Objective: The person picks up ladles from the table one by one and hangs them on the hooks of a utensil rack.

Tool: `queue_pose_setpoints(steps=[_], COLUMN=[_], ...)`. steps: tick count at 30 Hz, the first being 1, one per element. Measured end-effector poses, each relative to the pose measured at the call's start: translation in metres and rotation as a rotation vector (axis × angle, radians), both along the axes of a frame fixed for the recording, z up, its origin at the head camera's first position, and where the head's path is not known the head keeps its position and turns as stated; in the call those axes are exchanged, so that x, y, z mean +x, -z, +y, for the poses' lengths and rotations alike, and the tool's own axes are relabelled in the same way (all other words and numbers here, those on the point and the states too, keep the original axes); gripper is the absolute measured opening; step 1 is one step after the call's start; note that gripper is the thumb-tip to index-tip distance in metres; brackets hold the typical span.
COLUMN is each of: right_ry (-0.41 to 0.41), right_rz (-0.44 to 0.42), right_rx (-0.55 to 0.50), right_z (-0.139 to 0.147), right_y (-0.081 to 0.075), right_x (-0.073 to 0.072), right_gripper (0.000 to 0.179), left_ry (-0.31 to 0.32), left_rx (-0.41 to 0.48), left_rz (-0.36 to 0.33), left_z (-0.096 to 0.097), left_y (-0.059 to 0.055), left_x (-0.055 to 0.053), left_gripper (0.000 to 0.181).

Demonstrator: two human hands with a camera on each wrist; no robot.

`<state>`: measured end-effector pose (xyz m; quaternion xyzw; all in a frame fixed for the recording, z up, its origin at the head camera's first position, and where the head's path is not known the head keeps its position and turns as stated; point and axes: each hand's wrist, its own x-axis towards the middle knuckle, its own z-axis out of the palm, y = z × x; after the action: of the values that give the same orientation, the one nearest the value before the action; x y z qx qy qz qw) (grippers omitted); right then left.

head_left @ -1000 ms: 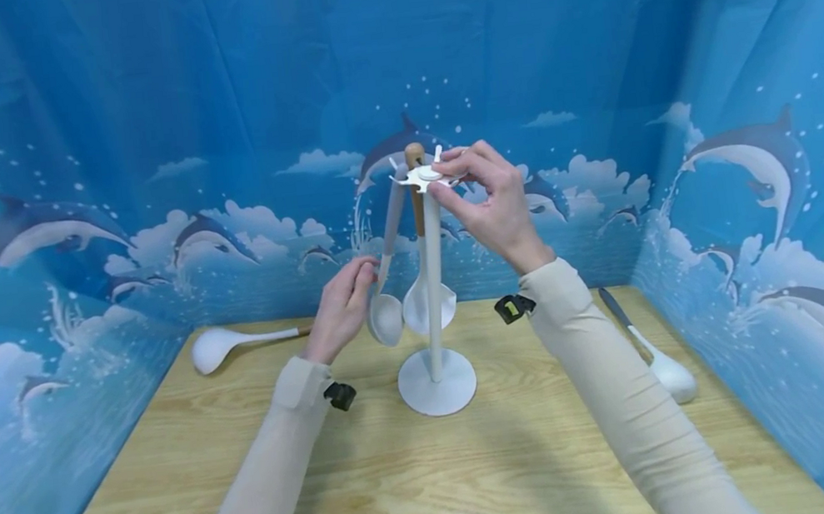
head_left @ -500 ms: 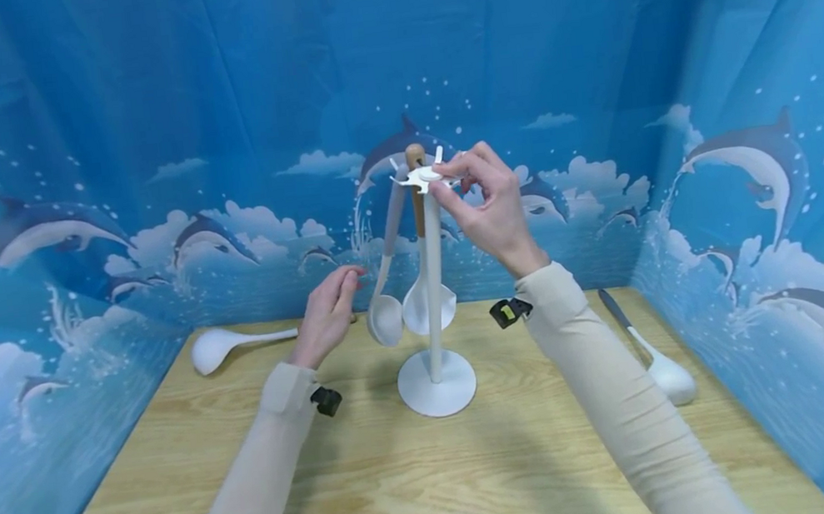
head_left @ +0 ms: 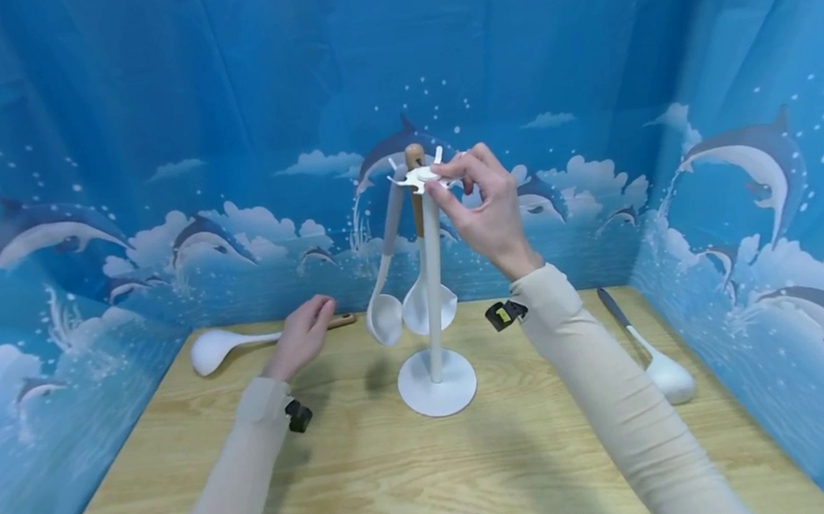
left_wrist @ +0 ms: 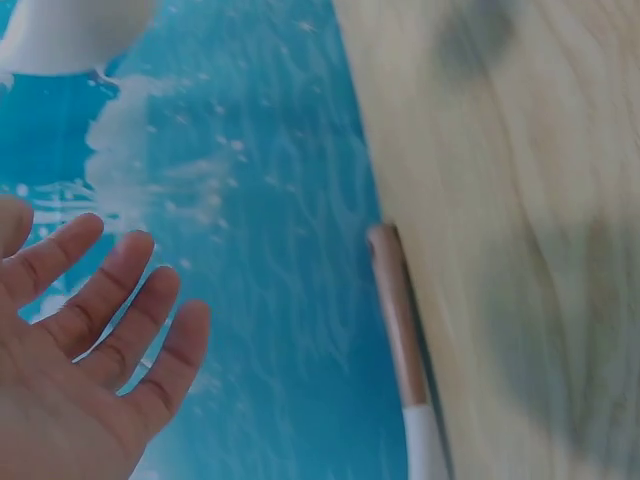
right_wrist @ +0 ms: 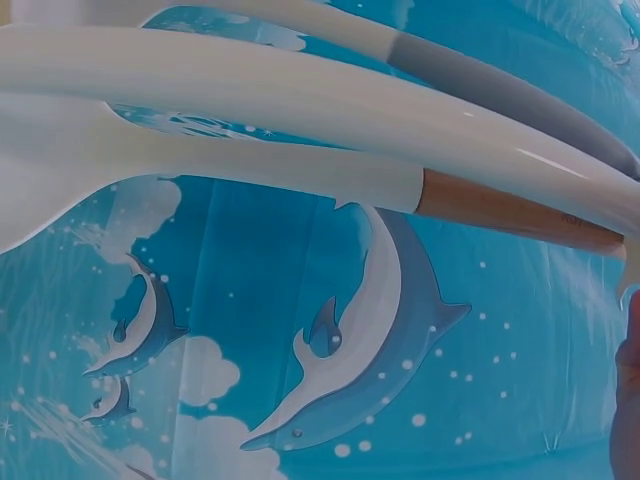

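Ladle lies left of centre in the head view, long axis crosswise, handle rightward. Left hand, nearer, is clear of it, fingers spread. Right hand pinches the rack top, upper centre.

Your left hand hides the middle of the lying ladle. The stand blocks part of the wood-handled tool. In the right wrist view, the edge cuts off most of your right hand; the left wrist view cuts your left hand.
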<state>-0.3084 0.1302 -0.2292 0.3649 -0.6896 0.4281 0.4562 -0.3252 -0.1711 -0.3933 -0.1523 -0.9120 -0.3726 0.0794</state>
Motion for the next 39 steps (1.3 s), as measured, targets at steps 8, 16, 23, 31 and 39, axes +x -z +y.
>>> queue_pose_setpoints(steps=[8, 16, 23, 31, 39], right_ry=[0.047, 0.071, 0.082, 0.104, 0.120], right_rz=[0.019, 0.066, 0.108, 0.116, 0.105], right_rx=[0.006, 0.020, 0.017, 0.021, 0.028], right_z=[-0.004, -0.006, -0.007, -0.008, -0.009], right_y=[0.000, 0.001, 0.003, 0.003, 0.004], right_x=[0.002, 0.002, 0.001, 0.001, 0.002], right_gripper=[0.016, 0.016, 0.016, 0.016, 0.016], left_ry=[0.016, 0.030, -0.019, -0.108, -0.148], left_rx=[-0.089, -0.192, -0.325, -0.507, -0.571], left_rz=[-0.089, -0.146, -0.182, -0.162, -0.151], left_z=[-0.020, -0.036, -0.046, -0.052, -0.059], left_y=[0.012, 0.023, 0.029, 0.033, 0.045], left_x=[-0.004, -0.008, -0.014, -0.022, -0.031], left_gripper=[0.047, 0.043, 0.045, 0.045, 0.043])
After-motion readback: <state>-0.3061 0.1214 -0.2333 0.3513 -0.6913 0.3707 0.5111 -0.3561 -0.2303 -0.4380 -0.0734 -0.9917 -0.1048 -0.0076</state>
